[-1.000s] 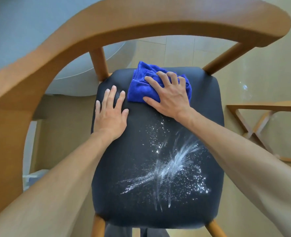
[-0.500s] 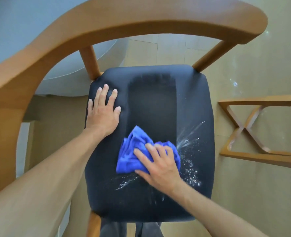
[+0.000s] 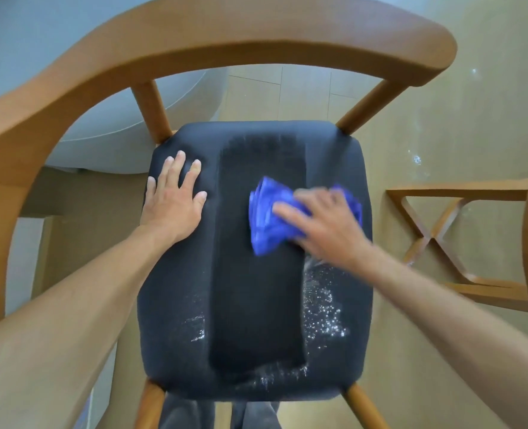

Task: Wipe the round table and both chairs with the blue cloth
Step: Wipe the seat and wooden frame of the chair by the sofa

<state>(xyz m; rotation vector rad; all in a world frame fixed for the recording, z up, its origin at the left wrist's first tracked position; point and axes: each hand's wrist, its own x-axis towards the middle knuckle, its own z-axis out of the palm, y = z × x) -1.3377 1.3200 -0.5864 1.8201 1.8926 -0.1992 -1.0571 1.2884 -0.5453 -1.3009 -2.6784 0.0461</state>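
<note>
A wooden chair with a curved backrest (image 3: pixel 256 35) stands below me, and I look down on its dark seat cushion (image 3: pixel 176 305). My right hand (image 3: pixel 324 224) presses the crumpled blue cloth (image 3: pixel 268 224) onto the seat's right half with spread fingers; the hand is blurred by motion. My left hand (image 3: pixel 172 199) rests flat on the seat's left part, fingers straight. A darker wiped band runs down the middle of the cushion. White droplets and specks lie on the right side (image 3: pixel 324 311) and along the front edge.
The grey round table (image 3: pixel 107 119) shows behind the backrest at the upper left. A wooden X-shaped frame (image 3: pixel 436 236) stands on the beige tiled floor to the right, with another wooden edge at the far right. My dark trousers show under the seat's front.
My right hand dragged the cloth from the seat's back to its front, leaving a dark wiped band, then moved up and to the right. The left hand stayed in place.
</note>
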